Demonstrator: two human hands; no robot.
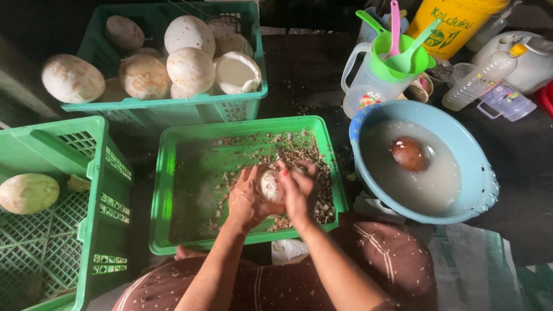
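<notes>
Both my hands hold one peeled white coconut [269, 185] over a shallow green tray [167, 190] strewn with brown shavings [299, 152]. My left hand [246, 198] cups the coconut from the left. My right hand [299, 190] wraps it from the right, fingers curled over its top. Only a small part of the coconut shows between the palms. Whether a tool is in either hand cannot be seen.
A green crate [173, 109] at the back holds several peeled coconuts [190, 69]. Another green crate [98, 201] at left holds one coconut [27, 193]. A blue basin [478, 190] of cloudy water with a brown coconut [409, 154] stands at right. Behind it are a jug [368, 86] and bottles [481, 80].
</notes>
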